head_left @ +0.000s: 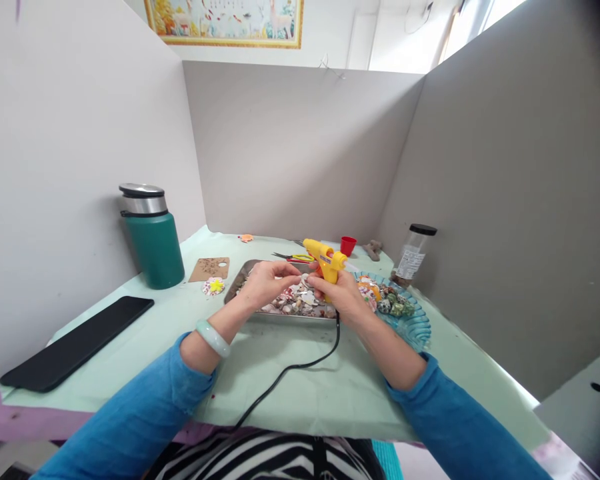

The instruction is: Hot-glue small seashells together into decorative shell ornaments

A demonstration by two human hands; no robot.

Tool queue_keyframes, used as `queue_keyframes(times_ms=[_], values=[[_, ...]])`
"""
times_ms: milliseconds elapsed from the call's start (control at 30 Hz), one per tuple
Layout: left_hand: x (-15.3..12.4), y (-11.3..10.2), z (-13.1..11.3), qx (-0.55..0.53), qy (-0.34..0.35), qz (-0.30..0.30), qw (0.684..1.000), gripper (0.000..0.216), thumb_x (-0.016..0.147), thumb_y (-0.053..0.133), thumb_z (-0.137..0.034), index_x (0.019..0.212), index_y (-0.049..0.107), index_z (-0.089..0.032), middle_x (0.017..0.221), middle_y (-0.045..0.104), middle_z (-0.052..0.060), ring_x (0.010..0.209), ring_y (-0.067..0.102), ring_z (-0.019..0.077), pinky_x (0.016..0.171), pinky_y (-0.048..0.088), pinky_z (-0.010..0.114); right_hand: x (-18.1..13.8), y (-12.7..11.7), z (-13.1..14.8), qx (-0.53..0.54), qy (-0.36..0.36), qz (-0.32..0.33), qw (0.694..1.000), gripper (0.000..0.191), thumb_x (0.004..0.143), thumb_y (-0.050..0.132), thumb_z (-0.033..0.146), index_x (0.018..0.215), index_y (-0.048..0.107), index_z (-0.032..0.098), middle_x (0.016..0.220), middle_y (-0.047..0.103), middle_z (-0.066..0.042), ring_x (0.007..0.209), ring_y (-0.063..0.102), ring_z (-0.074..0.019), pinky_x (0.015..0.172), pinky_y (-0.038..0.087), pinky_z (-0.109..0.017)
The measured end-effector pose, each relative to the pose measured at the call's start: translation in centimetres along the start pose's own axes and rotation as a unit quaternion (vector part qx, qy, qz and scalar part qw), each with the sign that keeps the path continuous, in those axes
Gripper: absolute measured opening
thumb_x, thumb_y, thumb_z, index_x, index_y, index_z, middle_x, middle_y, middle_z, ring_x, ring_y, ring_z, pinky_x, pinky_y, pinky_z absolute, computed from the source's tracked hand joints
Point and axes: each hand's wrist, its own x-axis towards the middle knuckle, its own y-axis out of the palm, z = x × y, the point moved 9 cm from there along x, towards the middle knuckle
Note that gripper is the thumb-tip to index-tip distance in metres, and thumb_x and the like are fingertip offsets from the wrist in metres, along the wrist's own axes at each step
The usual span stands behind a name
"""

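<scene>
A yellow hot glue gun (325,253) is gripped in my right hand (349,297), its nozzle pointing up and left and a glue stick showing at the rear. My left hand (270,285) is closed in a pinch close to my right fingertips; whatever sits between its fingers is too small to make out. Both hands are over a metal tray (295,320) filled with small shells and pieces (291,303). From the gun's handle, a black cord (293,367) runs down to the table's front edge.
At right, a blue ribbed plate (420,327) holds speckled stones (397,305), near a black-lidded jar (414,257). Behind lie scissors (300,257) and a red cup (349,246). Leftward are a decorated disc (213,286), brown card (209,269), green bottle (155,247) and black pad (80,343). Grey partitions surround the table.
</scene>
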Motion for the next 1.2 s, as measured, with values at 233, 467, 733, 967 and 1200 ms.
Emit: queue_keyframes(times_ms=[233,467,733,967,1200], values=[[-0.1,-0.1,-0.1,0.016,0.016,0.006,1.000,0.019,0.075,0.061,-0.034,0.083,0.071,-0.020,0.085,0.072,0.002,0.081,0.063,0.0166,0.077,0.047,0.025,-0.1,0.0,0.2,0.009,0.002,0.000,1.000,0.041,0.064,0.070,0.033,0.099,0.056,0.015,0.059,0.050,0.005,0.049,0.044,-0.0086,0.046,0.034,-0.023],[-0.2,0.3,0.1,-0.038,-0.014,0.019,0.999,0.019,0.073,0.064,-0.034,0.081,0.070,-0.018,0.080,0.070,0.003,0.075,0.062,0.0162,0.074,0.047,0.027,0.1,-0.2,0.3,-0.009,-0.017,-0.008,1.000,0.039,0.064,0.071,0.032,0.098,0.058,0.017,0.067,0.055,0.003,0.051,0.046,-0.0090,0.047,0.035,-0.024],[-0.7,1.9,1.7,-0.295,-0.125,0.063,0.945,0.027,0.067,0.072,-0.036,0.083,0.066,-0.015,0.074,0.065,0.003,0.066,0.059,0.0115,0.070,0.048,0.027,-0.1,0.6,0.3,-0.016,-0.036,0.038,0.999,0.034,0.068,0.069,0.030,0.099,0.057,0.021,0.076,0.057,0.001,0.053,0.047,-0.0097,0.049,0.038,-0.025],[-0.4,1.4,1.4,-0.228,-0.089,0.056,0.968,0.027,0.067,0.071,-0.036,0.082,0.065,-0.015,0.079,0.066,0.004,0.069,0.059,0.0125,0.068,0.049,0.026,0.0,-0.1,0.5,-0.031,-0.053,0.003,0.998,0.035,0.069,0.067,0.032,0.101,0.058,0.021,0.073,0.056,0.001,0.053,0.046,-0.0099,0.048,0.039,-0.025],[-0.3,1.0,1.3,-0.182,-0.074,0.037,0.980,0.025,0.067,0.070,-0.036,0.080,0.068,-0.014,0.076,0.068,0.004,0.066,0.060,0.0128,0.065,0.049,0.026,-0.2,0.0,1.1,-0.061,-0.060,-0.004,0.996,0.035,0.070,0.067,0.034,0.100,0.058,0.020,0.073,0.058,0.000,0.053,0.046,-0.0099,0.051,0.040,-0.026]])
